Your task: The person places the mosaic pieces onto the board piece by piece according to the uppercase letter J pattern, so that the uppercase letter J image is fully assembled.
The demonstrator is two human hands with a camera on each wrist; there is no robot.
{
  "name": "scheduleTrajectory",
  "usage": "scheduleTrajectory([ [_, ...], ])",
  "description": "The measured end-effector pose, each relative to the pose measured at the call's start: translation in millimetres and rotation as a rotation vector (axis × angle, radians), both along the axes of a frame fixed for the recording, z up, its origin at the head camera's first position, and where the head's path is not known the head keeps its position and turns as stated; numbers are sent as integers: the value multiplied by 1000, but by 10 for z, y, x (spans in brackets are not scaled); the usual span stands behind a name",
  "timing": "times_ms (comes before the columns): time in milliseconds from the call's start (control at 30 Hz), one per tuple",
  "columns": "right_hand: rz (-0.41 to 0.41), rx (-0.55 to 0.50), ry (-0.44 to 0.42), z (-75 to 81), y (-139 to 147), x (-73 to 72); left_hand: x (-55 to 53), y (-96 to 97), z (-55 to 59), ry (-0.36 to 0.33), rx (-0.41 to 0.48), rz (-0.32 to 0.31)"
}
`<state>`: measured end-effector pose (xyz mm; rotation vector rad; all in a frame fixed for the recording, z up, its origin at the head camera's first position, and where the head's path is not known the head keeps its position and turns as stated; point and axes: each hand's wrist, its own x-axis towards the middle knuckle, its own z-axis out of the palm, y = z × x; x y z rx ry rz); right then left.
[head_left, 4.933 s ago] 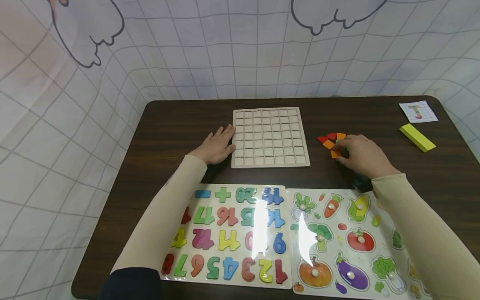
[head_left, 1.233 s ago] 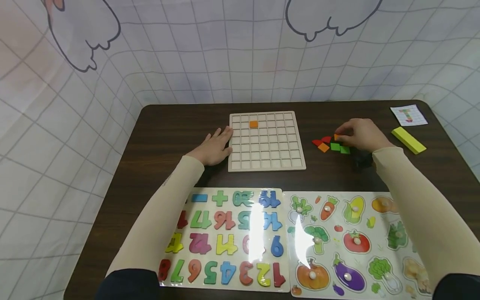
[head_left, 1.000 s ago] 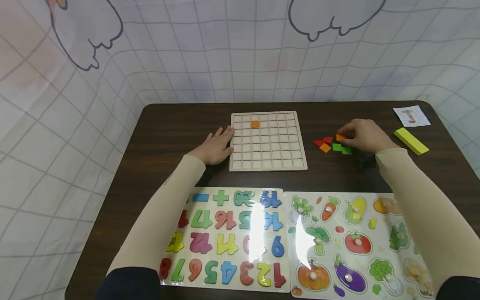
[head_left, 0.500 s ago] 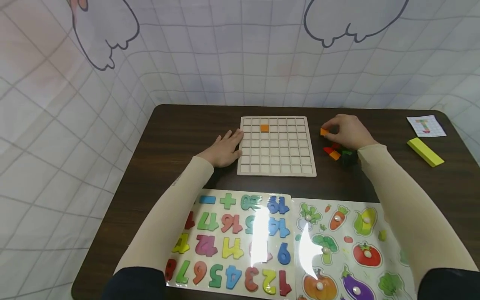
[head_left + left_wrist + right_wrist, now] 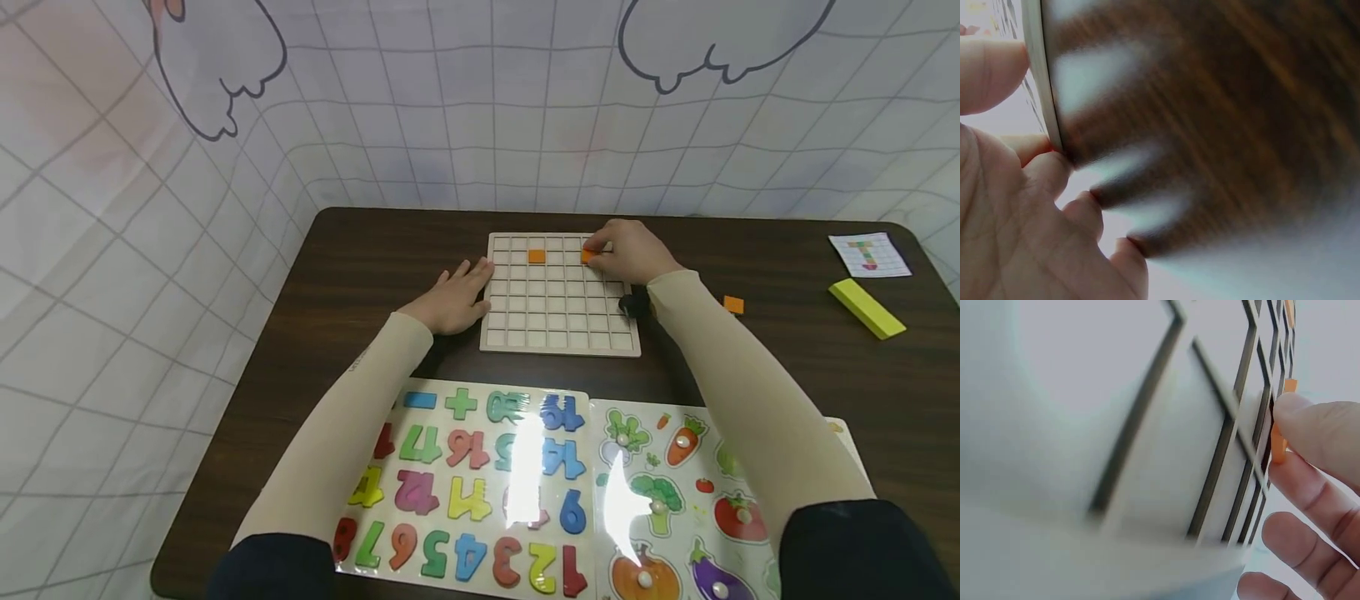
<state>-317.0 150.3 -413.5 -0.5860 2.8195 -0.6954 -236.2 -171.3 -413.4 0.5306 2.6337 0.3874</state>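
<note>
A pale wooden grid board [image 5: 536,322] lies near the middle of the dark table. One orange square tile [image 5: 537,257] sits in a cell of its second row. My left hand [image 5: 452,300] rests at the board's left edge, fingers spread, with fingertips touching the rim in the left wrist view. Over the board's upper right part, my right hand [image 5: 633,252] pinches another orange square tile [image 5: 1279,440] between thumb and forefinger. Whether that tile touches a cell I cannot tell. One more orange tile [image 5: 733,305] shows beside the right sleeve, which hides the other loose tiles.
A number puzzle board [image 5: 551,542] and a vegetable puzzle board [image 5: 693,479] lie along the table's near side. At the right are a yellow block [image 5: 867,308] and a card [image 5: 888,263] with a coloured tile pattern.
One orange tile has come onto the board since the earliest frame. My right hand has picked a second from the pile and carried it left over the board. My left hand stays put.
</note>
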Motion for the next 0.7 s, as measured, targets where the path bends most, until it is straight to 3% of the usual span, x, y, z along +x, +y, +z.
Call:
scheduleTrajectory([
  [300, 39, 20, 10, 2, -179, -54, 15, 8, 3, -15, 12, 4],
  [567, -27, -8, -29, 45, -191, -32, -14, 34, -2, 3, -6, -1],
  [700, -23, -11, -41, 19, -237, -39, -4, -5, -15, -2, 4, 9],
])
